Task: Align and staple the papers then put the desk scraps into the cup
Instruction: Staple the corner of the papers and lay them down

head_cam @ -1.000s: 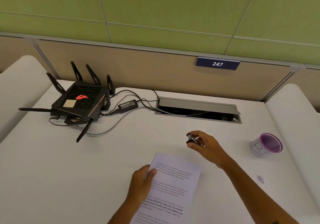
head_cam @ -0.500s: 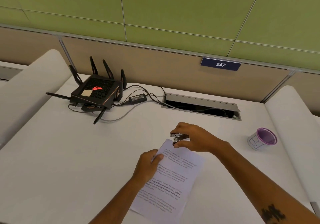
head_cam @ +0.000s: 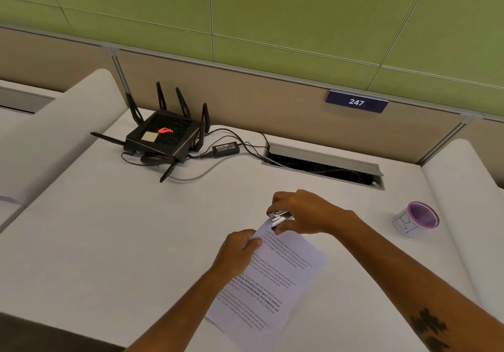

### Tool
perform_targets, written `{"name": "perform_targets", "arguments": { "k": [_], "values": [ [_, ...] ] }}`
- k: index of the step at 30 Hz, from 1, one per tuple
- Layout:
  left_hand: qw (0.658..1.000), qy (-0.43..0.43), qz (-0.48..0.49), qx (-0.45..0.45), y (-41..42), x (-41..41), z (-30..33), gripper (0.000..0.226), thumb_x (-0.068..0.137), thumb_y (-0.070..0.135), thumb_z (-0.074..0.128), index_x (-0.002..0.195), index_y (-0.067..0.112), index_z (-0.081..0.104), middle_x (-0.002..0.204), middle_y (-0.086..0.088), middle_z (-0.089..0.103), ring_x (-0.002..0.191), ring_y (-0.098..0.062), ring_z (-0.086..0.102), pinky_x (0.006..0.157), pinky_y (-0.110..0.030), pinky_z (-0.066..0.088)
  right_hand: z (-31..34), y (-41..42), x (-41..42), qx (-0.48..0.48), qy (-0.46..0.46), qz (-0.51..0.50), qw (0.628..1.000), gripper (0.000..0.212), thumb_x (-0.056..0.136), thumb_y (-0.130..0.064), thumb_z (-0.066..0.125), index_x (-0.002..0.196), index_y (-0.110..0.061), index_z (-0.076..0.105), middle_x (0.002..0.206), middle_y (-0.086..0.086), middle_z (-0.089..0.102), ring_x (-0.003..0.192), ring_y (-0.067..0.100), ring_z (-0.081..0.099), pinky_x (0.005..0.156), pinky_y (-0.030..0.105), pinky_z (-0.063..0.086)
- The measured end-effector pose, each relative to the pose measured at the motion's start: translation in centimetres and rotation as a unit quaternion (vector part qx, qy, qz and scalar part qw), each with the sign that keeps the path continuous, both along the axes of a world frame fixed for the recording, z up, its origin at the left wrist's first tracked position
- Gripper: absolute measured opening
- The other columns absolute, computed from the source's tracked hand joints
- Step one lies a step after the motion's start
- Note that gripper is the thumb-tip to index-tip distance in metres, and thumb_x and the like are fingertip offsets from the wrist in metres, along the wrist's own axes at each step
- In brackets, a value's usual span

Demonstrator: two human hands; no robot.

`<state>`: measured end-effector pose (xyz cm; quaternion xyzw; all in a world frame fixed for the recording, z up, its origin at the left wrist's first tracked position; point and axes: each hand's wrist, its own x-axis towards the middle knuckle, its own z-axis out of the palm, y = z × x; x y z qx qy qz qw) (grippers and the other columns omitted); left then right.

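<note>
Right hand [head_cam: 305, 212] moved from mid-desk to clamp small stapler [head_cam: 279, 218] on printed papers' [head_cam: 268, 283] upper corner at frame centre, left hand [head_cam: 237, 250] pinching sheets' edge, purple-rimmed cup [head_cam: 416, 219] right.

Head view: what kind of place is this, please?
Probably an office cubicle desk: a number plate "247" on the partition, a cable hatch in the desk, and a router plugged in.
</note>
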<state>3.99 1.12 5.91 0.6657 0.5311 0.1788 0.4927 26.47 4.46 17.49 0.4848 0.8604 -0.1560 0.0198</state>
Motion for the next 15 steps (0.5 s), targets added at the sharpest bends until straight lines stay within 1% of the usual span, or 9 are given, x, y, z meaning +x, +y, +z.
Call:
{"name": "perform_targets", "arguments": {
  "k": [4,7,10,11,13,15],
  "values": [
    [1.000,0.007,-0.015,0.009,0.1,0.0,0.4,0.020,0.108,0.040,0.051,0.100,0.026,0.062,0.091,0.005,0.073,0.071,-0.010,0.072,0.064,-0.016,0.057,0.3,0.2,-0.3,-0.011,-0.022,0.005,1.000,0.047,0.086,-0.052,0.076,0.126,-0.028,0.069,0.117,-0.012,0.064,0.092,0.012,0.064,0.082,0.031,0.050],
    [1.000,0.008,-0.024,0.018,0.1,0.0,0.5,0.015,0.109,0.039,0.051,0.103,0.029,0.061,0.097,0.005,0.073,0.074,-0.008,0.072,0.065,-0.014,0.057,0.5,0.1,-0.6,-0.016,-0.035,0.008,0.999,0.044,0.086,-0.050,0.077,0.123,-0.028,0.070,0.114,-0.012,0.064,0.089,0.013,0.064,0.081,0.032,0.050],
    [0.999,0.008,-0.027,0.026,0.2,0.0,0.5,0.015,0.109,0.040,0.050,0.104,0.030,0.061,0.100,0.006,0.074,0.076,-0.009,0.073,0.067,-0.015,0.058,0.7,0.2,-0.9,-0.018,-0.048,0.005,0.999,0.044,0.085,-0.050,0.077,0.123,-0.029,0.070,0.113,-0.013,0.063,0.088,0.013,0.063,0.080,0.033,0.050],
    [0.999,0.008,-0.028,0.028,0.2,0.0,0.5,0.015,0.109,0.040,0.050,0.105,0.030,0.061,0.101,0.005,0.074,0.076,-0.009,0.073,0.067,-0.015,0.058,0.7,0.2,-0.9,-0.019,-0.052,0.006,0.998,0.043,0.085,-0.049,0.077,0.123,-0.028,0.071,0.113,-0.013,0.063,0.087,0.013,0.062,0.078,0.032,0.049],
    [0.999,0.010,-0.031,0.032,0.2,0.0,0.5,0.017,0.109,0.040,0.050,0.107,0.028,0.062,0.101,0.005,0.074,0.078,-0.011,0.074,0.067,-0.015,0.058,0.8,0.3,-1.1,-0.017,-0.056,0.012,0.998,0.042,0.086,-0.048,0.077,0.122,-0.028,0.071,0.113,-0.013,0.063,0.085,0.011,0.058,0.073,0.027,0.042],
    [0.999,0.011,-0.033,0.034,0.3,0.0,0.4,0.019,0.109,0.039,0.050,0.109,0.026,0.064,0.102,0.005,0.075,0.081,-0.013,0.076,0.069,-0.017,0.059,0.8,0.3,-1.2,-0.019,-0.059,0.014,0.998,0.041,0.086,-0.048,0.077,0.122,-0.028,0.071,0.112,-0.012,0.063,0.084,0.009,0.055,0.071,0.025,0.037]
  ]
}}
